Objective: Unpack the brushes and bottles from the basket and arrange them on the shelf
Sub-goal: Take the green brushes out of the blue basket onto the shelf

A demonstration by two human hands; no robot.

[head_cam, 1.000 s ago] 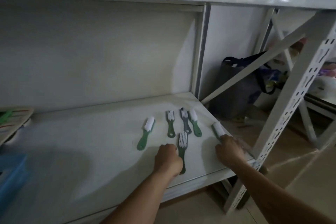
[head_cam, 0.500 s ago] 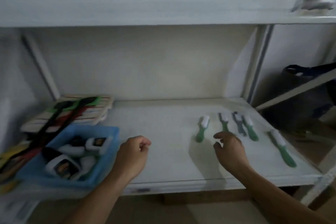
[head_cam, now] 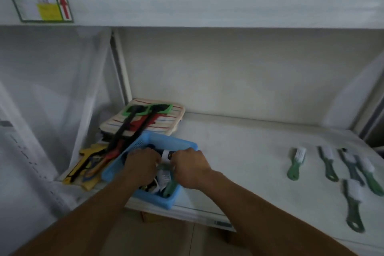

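A blue plastic basket (head_cam: 152, 144) stands at the left front of the white shelf (head_cam: 239, 151). Both of my hands reach down into it with curled fingers. My left hand (head_cam: 141, 166) covers the basket's middle, and my right hand (head_cam: 190, 167) is at its right side. A white-and-dark bottle (head_cam: 166, 155) shows between them, touching both hands. Whether either hand grips it is hidden. More bottles and a green brush (head_cam: 170, 188) lie under my hands. Several green brushes with white bristles (head_cam: 296, 162) (head_cam: 353, 203) lie in rows on the shelf's right part.
Behind the basket on the left lies a striped mat (head_cam: 172, 113) with long black, red and green tools on it, and yellow items (head_cam: 89, 164) are at its front. The upper shelf beam (head_cam: 207, 0) hangs low overhead. A white upright post (head_cam: 120, 68) stands at the left.
My view has swung left from the brushes to the basket. Both hands have left the shelf surface and moved into the basket, where they are now close together around a bottle.
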